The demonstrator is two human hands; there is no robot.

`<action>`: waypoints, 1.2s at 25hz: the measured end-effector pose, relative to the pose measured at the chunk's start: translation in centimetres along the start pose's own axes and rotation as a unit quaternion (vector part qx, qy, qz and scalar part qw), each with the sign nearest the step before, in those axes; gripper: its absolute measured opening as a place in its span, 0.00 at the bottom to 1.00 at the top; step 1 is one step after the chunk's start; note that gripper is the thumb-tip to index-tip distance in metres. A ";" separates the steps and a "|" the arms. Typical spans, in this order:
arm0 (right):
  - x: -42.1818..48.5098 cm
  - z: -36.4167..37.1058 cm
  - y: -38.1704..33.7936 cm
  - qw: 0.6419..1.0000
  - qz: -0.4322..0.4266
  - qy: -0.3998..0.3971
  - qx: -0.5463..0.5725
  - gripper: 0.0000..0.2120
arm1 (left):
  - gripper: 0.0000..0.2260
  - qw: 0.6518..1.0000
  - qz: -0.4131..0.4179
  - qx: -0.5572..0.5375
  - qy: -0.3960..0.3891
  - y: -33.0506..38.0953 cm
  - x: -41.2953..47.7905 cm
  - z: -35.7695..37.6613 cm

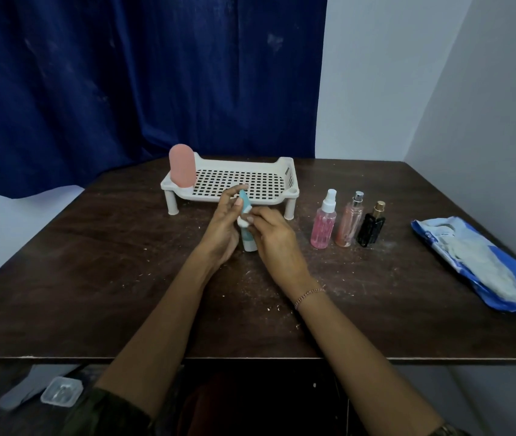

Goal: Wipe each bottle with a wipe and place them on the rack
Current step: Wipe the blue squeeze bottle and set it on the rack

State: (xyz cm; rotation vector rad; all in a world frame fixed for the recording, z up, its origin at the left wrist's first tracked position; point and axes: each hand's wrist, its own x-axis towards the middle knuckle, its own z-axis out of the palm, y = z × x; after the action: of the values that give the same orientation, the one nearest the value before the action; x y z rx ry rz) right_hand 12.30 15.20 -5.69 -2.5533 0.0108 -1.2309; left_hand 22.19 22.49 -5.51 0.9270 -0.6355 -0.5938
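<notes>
Item: teal bottle (248,243) gripped in my left hand (222,229) | wipe (243,220) pinched in right hand (274,239) | risk: hard rubbing slips bottle from fingers.

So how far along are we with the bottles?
One done: the pink bottle stands on the rack. In hand: the left hand holds the teal bottle while the right hand presses a wipe against it. Left: the spray bottle, peach bottle and black bottle wait on the table.
</notes>
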 end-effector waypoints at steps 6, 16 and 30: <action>-1.1 0.4 0.6 0.996 -0.002 -0.088 0.007 0.10 | 0.11 0.997 0.010 0.015 0.079 -0.6 0.5 -0.4; -1.4 0.6 -0.1 0.996 0.030 -0.069 0.055 0.08 | 0.13 0.997 0.021 -0.017 0.071 -0.6 0.4 -0.3; -1.1 0.6 -0.1 0.992 0.080 -0.032 0.088 0.09 | 0.13 0.995 0.046 -0.048 0.071 -0.8 0.5 -0.5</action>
State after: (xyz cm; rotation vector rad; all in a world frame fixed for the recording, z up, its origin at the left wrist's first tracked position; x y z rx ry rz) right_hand 12.01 15.58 -6.86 -2.3862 0.0872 -1.0418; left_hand 22.71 22.04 -6.35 0.8377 -0.5145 -0.4671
